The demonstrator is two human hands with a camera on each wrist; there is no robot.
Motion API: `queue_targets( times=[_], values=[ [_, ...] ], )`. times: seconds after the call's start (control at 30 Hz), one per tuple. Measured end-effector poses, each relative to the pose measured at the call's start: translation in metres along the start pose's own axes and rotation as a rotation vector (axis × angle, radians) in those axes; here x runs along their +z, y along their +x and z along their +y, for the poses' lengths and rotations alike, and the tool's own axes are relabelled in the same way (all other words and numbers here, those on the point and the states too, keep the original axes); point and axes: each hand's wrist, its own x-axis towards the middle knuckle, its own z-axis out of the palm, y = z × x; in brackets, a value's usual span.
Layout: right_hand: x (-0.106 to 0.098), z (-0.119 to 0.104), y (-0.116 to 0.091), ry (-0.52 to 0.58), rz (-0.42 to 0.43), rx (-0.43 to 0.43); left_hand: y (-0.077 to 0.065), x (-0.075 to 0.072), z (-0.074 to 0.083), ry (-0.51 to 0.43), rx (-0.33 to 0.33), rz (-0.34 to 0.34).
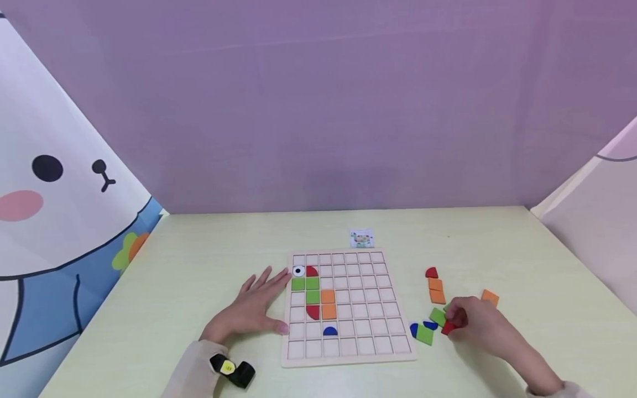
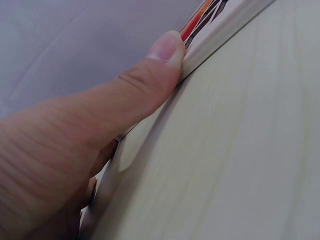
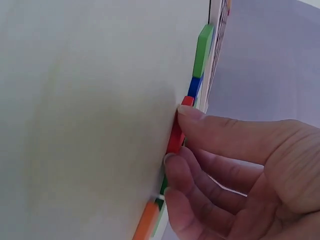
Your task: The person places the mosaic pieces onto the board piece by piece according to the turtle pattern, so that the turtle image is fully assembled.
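My left hand lies spread along the left edge of a wooden grid board, thumb and fingertips at its rim. In the left wrist view its thumb presses on the board's side. With thumb and fingertips my right hand pinches a red tile low over the table, to the right of the board. Close by lie green tiles and blue half-round pieces. On the board sit an eye tile and green, red, orange and blue pieces, the blue half-round apart from the others.
A small picture card lies behind the board. Two orange tiles and a red quarter-round form a column at the board's right. Another orange tile lies just beyond my right hand. A purple backdrop stands behind the table.
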Motion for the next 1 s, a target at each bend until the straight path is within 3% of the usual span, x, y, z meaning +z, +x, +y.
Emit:
queue_targets(
  times=[0.2,0.5,0.8,1.0],
  values=[
    [0.004,-0.01,0.004,-0.015,-0.001,0.017,0.001,0.001,0.0,0.006,0.012,0.0],
    [0.01,-0.02,0.007,-0.041,0.061,-0.047,0.001,0.001,0.0,0.003,0.001,0.002],
    [0.012,-0.026,0.01,-0.001,0.053,-0.114,0.002,0.002,0.0,0.0,-0.003,0.001],
    [0.014,-0.033,0.015,-0.03,0.023,-0.125,0.002,0.002,-0.001,0.0,-0.005,0.0]
  ],
)
